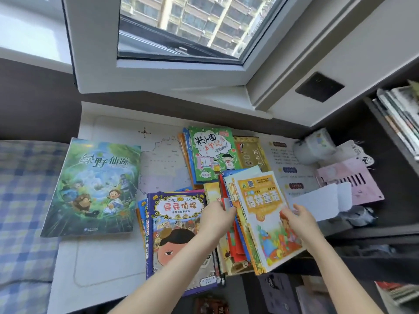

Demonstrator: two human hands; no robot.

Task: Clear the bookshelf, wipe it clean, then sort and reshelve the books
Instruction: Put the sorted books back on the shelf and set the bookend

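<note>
Right hand (299, 220); glossy, perhaps paperback books (260, 200)

Daylight is pouring through the white-framed glass window (181, 30) ahead of me, washing out the white desk surface (99, 264). The dark brown bookshelf (399, 214) on my right is sitting in shadow, and straight lines are bowing and blurring toward the edges

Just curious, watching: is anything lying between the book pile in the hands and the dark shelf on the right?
Yes. A white folded card and a pink slotted plastic panel lie on the dark shelf, right of the colourful book pile that the left hand and right hand grip.
</note>
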